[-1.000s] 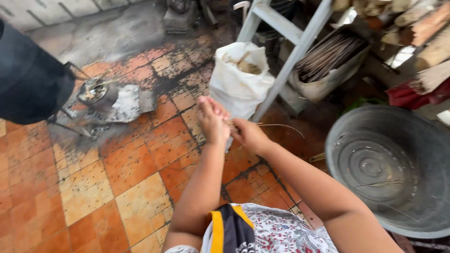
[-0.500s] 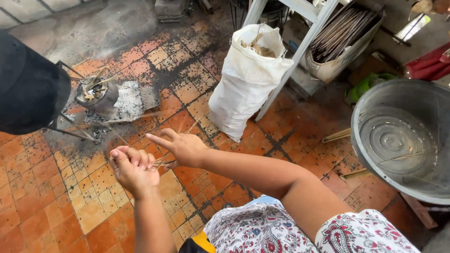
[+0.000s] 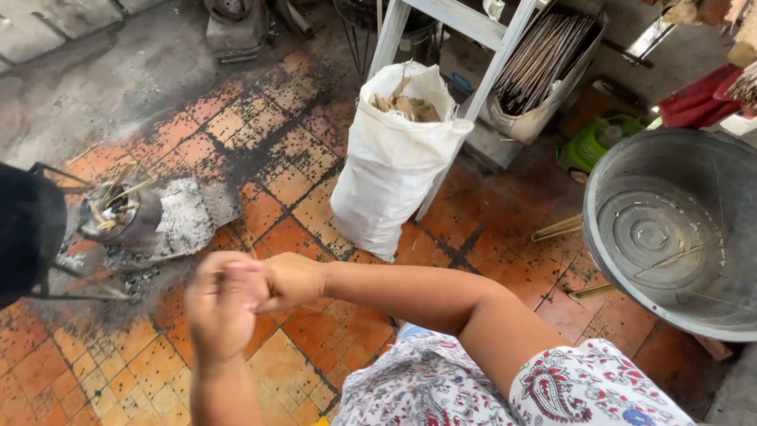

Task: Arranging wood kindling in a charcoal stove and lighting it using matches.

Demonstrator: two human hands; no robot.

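My left hand [image 3: 217,309] and my right hand [image 3: 290,280] meet in front of me, low over the orange tiled floor [image 3: 284,189]. They press against each other with the fingers curled. The left hand is blurred by motion. No stick or other object shows between them, and the blur hides whether anything is held. My right arm reaches across from my patterned sleeve [image 3: 583,386] at the lower right.
A small metal stove [image 3: 122,217] with sticks in it sits on a patch of ash to the left, beside a dark object [image 3: 27,237]. Ahead stands a filled white sack [image 3: 394,158] against a white frame [image 3: 449,24]. At right lie a large grey basin [image 3: 670,229], a bag of thin sticks [image 3: 544,67] and loose sticks [image 3: 556,229].
The view has swung to the right and down. My hands have come closer together and lower in view, and the thin stick seen between them earlier no longer shows.
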